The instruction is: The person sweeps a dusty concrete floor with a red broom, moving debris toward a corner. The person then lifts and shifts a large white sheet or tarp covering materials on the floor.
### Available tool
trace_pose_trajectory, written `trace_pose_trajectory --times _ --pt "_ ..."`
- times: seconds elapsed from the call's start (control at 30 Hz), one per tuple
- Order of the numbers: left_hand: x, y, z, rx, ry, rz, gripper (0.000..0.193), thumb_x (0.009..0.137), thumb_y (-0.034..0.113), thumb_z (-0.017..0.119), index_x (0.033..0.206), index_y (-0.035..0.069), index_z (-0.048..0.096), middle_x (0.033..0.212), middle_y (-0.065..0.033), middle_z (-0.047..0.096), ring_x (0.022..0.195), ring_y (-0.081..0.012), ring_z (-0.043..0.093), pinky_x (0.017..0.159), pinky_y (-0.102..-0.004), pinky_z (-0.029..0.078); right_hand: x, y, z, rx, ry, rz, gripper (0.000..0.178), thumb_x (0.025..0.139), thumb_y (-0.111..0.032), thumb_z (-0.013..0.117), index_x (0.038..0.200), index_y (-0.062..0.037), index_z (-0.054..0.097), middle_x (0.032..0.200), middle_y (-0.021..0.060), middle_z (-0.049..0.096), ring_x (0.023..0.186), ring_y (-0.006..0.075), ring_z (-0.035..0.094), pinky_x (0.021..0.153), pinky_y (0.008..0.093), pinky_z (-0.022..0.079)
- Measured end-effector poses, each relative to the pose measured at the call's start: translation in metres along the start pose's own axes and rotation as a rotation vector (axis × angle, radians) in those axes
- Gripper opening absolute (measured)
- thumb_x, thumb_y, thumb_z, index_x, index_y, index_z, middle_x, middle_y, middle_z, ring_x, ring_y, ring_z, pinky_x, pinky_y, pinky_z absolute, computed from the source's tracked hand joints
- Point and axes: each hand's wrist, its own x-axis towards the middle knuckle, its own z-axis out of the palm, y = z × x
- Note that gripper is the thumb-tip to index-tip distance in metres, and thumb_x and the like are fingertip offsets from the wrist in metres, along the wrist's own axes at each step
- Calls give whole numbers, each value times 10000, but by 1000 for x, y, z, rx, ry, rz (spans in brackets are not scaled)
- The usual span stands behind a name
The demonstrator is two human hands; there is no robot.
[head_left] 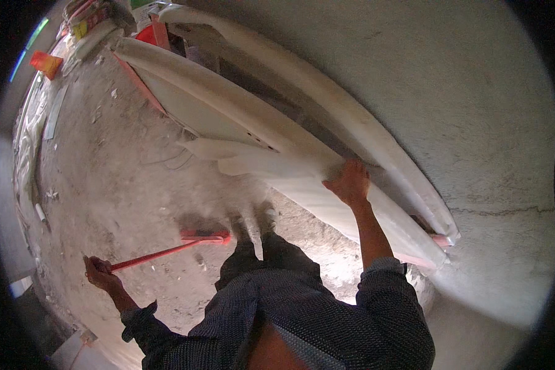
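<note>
My left hand (pixel 100 274) is closed round the end of the red handle of a broom (pixel 160 252). The broom's red head (pixel 206 237) is down on the dusty floor near my feet, its dark bristles blurred. On the right, a long pale panel (pixel 253 119) with a thick rounded top edge stands beside the wall. Over that edge my right hand (pixel 351 182) is hooked, thumb toward the left and the fingertips partly out of sight. A whitish sheet (pixel 277 165) hangs from the panel's near side below my hand.
A second pale rounded length (pixel 327 92) runs behind the panel, with a dark gap between them. The grey wall (pixel 487 135) rises on the right. Dirt and small debris cover the floor (pixel 117 172). An orange container (pixel 46 63) and stacked bags (pixel 89 21) lie far left.
</note>
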Motion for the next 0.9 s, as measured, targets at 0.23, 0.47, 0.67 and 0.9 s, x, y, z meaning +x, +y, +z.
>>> trace_pose_trajectory --times 0.23,0.47,0.67,0.9 --pt "3 -75 -31 181 180 121 385 962 386 633 916 4 619 736 -37 537 674 -175 516 693 -356 475 -18 -1 15 -83 27 15 838 644 -580 807 1187 -10 519 1166 213 571 1109 385 553 954 523 439" --pt "-32 -142 -140 214 464 -295 427 955 430 592 980 9 654 894 -97 673 839 -222 650 738 -366 522 -19 -11 16 -89 95 -13 841 655 -559 812 1209 -10 498 1154 204 568 1114 374 547 950 513 438" --pt "-56 -150 -175 18 474 -468 378 942 331 561 1100 -7 626 1036 -140 682 944 -257 666 862 -380 557 -17 -20 10 -127 3 38 859 648 -549 824 1237 -18 493 1170 198 563 1127 370 544 970 513 433" --pt "-89 -152 -217 88 -27 -283 494 953 351 572 1289 -13 554 1183 -175 655 1113 -287 636 980 -395 512 -18 -5 22 -115 57 39 1002 636 -609 817 1342 -13 427 1277 210 525 1194 377 514 1010 511 415"
